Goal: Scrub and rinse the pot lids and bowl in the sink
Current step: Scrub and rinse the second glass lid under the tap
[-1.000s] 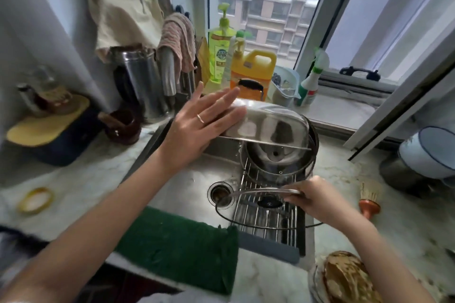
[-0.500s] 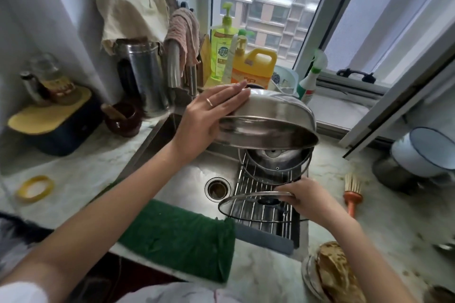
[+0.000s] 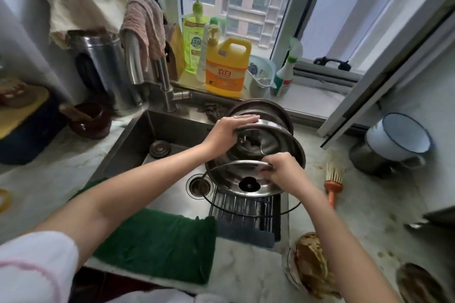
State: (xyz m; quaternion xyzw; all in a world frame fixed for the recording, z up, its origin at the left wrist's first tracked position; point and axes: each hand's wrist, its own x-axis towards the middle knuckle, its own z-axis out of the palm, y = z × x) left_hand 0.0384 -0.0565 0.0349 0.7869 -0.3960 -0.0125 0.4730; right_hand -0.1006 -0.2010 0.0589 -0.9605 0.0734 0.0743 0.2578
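Grip closed in a pinch, our right hand (image 3: 283, 173) holds the glass lid (image 3: 249, 186) by its rim above the sink (image 3: 138, 140); our left hand (image 3: 231, 128), fingers straight, steadies the tilted steel bowl (image 3: 270, 141), probably so it drains.

Sink (image 3: 138, 145): set in the counter (image 3: 357, 204), below the sill (image 3: 307, 98).
Rack (image 3: 246, 209): in the sink's right part, drain (image 3: 198, 186) to its left.
Bowl (image 3: 275, 145): tilted above the rack, between rear lid (image 3: 261, 107) and front lid (image 3: 249, 186).
Cloth (image 3: 157, 241): over the sink's front edge.
Brush (image 3: 332, 184): on the counter, just right of the sink.
Soap bottles (image 3: 226, 69): on the sill behind the sink.
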